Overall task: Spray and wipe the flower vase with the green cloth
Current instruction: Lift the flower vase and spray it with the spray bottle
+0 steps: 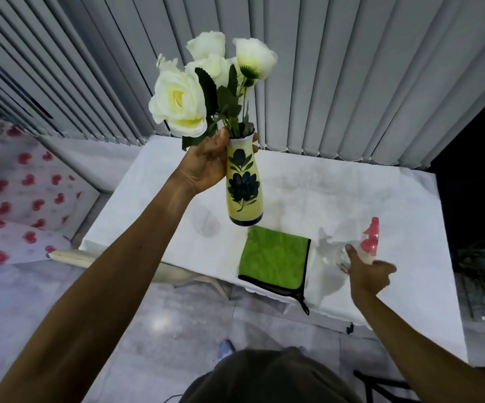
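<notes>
The left hand [206, 164] is clenched around the narrow neck of the pale yellow ceramic vase painted with dark blue flowers [244, 187], thumb on the near side and fingertips just showing past the far rim, so the vase hangs in the air above the white cloth-covered table [308, 181], clear of its surface. That grasp sits high, right under the flared lip, with the whole heavy body below it; once spray wets the glaze, I judge the neck could slip through the fingers and the vase drop onto the table or past its front edge to the tiled floor [136, 309]. The bunch of white artificial roses with dark green leaves [203, 91] leans left out of the mouth and may tip or fall out if the vase is tilted. The right hand [366, 271] is wrapped around the clear plastic spray bottle with a pink trigger head [369, 242], which looks to be at or near the tabletop; whether it is lifted I cannot tell. The nozzle faces away, so a squeeze now would probably miss and wet the tablecloth. The folded green microfibre cloth with black edging [274, 257] lies flat near the front edge, between the vase and the bottle, its corner loop hanging over; a careless sweep could drag it off.
</notes>
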`<state>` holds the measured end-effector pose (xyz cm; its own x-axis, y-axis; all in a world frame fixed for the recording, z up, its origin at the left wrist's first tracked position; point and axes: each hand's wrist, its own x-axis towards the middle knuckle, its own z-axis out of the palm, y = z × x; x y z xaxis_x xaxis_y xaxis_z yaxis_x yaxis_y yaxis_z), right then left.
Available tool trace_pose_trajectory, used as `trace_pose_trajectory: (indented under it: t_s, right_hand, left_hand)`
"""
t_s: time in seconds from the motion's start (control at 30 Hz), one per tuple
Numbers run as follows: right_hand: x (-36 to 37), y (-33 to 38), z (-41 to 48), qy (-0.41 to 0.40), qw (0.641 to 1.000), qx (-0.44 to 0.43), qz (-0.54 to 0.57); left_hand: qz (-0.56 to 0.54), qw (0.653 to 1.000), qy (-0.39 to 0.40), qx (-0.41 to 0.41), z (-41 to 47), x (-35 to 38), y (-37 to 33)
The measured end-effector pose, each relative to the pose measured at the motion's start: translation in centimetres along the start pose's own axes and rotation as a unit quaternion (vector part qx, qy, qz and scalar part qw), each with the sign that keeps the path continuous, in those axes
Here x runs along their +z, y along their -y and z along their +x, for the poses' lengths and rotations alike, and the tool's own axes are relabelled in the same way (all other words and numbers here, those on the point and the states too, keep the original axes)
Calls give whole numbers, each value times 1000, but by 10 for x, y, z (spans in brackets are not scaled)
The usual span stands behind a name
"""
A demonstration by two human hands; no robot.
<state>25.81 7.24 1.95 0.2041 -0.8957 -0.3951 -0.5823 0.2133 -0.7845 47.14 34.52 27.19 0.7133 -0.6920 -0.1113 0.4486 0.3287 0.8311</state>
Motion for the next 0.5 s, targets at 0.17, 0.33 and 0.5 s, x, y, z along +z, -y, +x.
trace_pose_trajectory:
  t_s: [0.17, 0.33, 0.5]
  right_hand:
    - [25, -17, -39, 179, 977, 31, -108]
    - [52, -7, -55, 313, 936, -1, -159]
    - [70, 0, -51, 276, 949, 31, -148]
  left_hand:
    - [8, 1000, -8, -10, -4, -3, -1]
    - [4, 1000, -5, 1, -12, -12, -4]
    - [-1, 1000, -18, 5, -25, -15, -12]
